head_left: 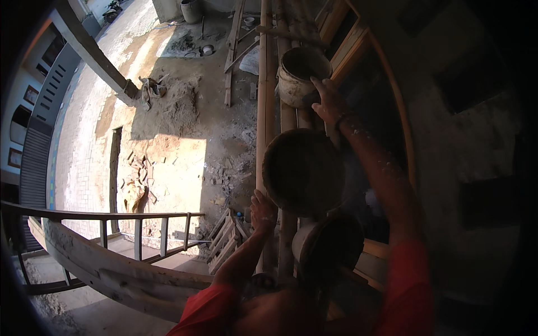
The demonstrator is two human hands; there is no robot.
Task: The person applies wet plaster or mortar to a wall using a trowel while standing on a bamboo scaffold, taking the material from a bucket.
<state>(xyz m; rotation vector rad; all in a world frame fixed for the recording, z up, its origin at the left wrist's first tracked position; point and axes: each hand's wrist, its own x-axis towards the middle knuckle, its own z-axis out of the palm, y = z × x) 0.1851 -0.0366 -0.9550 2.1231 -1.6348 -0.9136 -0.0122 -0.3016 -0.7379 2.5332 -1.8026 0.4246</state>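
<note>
Up ahead, a pale, stained bucket (297,92) stands on scaffold planks. My right hand (330,105) reaches to its near right side, index finger stretched out at the rim and thumb apart. A narrow shape hangs below this hand, too dark to make out. Closer in sits a round, dark bucket or basin (302,171), its contents lost in shadow. My left hand (262,213) is beside it, fingers curled on a long wooden plank (265,106). Another bucket (330,246), dark inside, is near my body, partly hidden by shadow.
A wood-framed window (386,101) runs along the right. Far below on the left lie a sand heap (180,106), rubble (140,171) and loose boards (232,61). A metal railing or ladder (137,215) and a curved board (112,269) cross the lower left.
</note>
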